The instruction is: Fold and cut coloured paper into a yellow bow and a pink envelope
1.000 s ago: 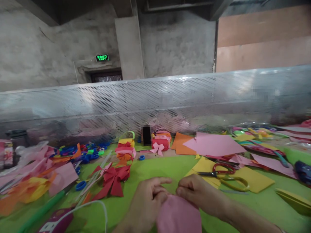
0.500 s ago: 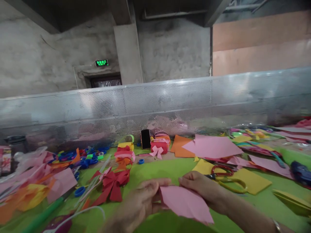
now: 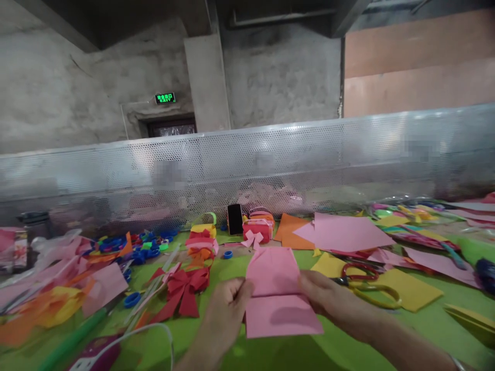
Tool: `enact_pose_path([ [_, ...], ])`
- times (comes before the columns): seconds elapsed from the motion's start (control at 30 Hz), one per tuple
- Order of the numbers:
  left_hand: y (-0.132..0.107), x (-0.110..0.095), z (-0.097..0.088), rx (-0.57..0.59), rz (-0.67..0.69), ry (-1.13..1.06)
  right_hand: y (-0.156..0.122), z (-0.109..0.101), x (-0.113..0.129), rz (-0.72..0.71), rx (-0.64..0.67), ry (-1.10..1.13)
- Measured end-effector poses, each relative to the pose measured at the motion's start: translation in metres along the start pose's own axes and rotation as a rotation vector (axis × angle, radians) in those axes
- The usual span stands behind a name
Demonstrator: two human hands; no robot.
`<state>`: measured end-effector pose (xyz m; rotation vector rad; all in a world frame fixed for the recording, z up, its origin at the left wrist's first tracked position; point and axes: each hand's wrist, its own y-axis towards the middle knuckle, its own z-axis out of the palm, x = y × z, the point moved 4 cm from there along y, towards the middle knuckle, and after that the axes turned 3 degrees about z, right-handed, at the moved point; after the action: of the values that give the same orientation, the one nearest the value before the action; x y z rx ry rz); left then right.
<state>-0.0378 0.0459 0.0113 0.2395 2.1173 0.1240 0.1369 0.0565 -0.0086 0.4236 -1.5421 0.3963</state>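
A folded piece of pink paper (image 3: 274,278) is held up between my two hands, a crease running across its middle and its upper corners folded in. My left hand (image 3: 228,309) pinches its left edge near the crease. On the opposite edge, my right hand (image 3: 328,296) grips it with thumb and fingers. Beyond the paper stands a small red paper bag (image 3: 258,231) with a pink bow. To the left of my left hand lies a red paper bow (image 3: 181,291). Scissors (image 3: 371,288) with red and yellow handles rest just past my right hand.
Pink sheets (image 3: 348,232) and orange paper (image 3: 292,232) lie at the back right. A phone (image 3: 234,219) leans upright near a yellow-and-red paper bag (image 3: 203,237). Blue tape rings (image 3: 132,299) and paper scraps crowd the left. A purple glue gun (image 3: 96,353) with a white cord sits front left.
The pink paper has turned from a tilted, drooping position to upright and facing me, its crease now visible. Both hands have shifted to its side edges.
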Motion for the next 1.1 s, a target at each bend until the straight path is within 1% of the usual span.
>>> enact_pose_path([
  [0.07, -0.002, -0.002, 0.003, 0.055, 0.003, -0.042, 0.001, -0.001, 0.0, 0.027, -0.071, -0.161],
  [0.1, -0.004, -0.004, 0.005, 0.1, -0.003, -0.08, 0.002, -0.001, -0.001, 0.042, -0.1, -0.228],
  [0.17, -0.006, -0.005, 0.011, 0.203, -0.036, -0.196, 0.003, -0.002, -0.004, 0.071, -0.133, -0.272],
  [0.23, -0.008, -0.006, 0.015, 0.268, -0.074, -0.318, 0.003, 0.0, -0.005, 0.059, -0.104, -0.21],
  [0.33, -0.008, -0.003, 0.015, 0.27, -0.123, -0.44, 0.002, 0.0, -0.004, 0.016, -0.062, -0.056],
  [0.43, -0.009, -0.001, 0.015, 0.294, -0.117, -0.528, 0.001, 0.0, -0.006, -0.011, -0.007, 0.132],
  [0.5, -0.01, -0.001, 0.015, 0.312, -0.107, -0.587, 0.001, 0.0, -0.008, 0.003, 0.036, 0.263],
  [0.6, -0.012, 0.0, 0.014, 0.269, -0.143, -0.677, 0.001, -0.001, -0.01, 0.052, 0.036, 0.393],
  [0.67, -0.013, 0.001, 0.013, 0.218, -0.218, -0.742, 0.0, -0.002, -0.009, 0.077, 0.014, 0.422],
  [0.77, -0.013, 0.004, 0.014, 0.12, -0.345, -0.774, -0.002, 0.0, -0.002, 0.058, 0.039, 0.342],
  [0.83, -0.012, 0.004, 0.014, 0.083, -0.361, -0.755, -0.003, 0.001, 0.003, 0.014, 0.077, 0.244],
  [0.9, -0.011, 0.002, 0.015, 0.079, -0.34, -0.74, -0.003, 0.002, 0.005, 0.0, 0.079, 0.195],
  [1.0, -0.012, 0.0, 0.013, 0.08, -0.332, -0.747, -0.002, 0.0, 0.005, 0.041, 0.046, 0.189],
  [1.1, -0.015, 0.001, 0.01, 0.115, -0.35, -0.785, -0.003, -0.001, 0.009, 0.008, 0.037, 0.071],
])
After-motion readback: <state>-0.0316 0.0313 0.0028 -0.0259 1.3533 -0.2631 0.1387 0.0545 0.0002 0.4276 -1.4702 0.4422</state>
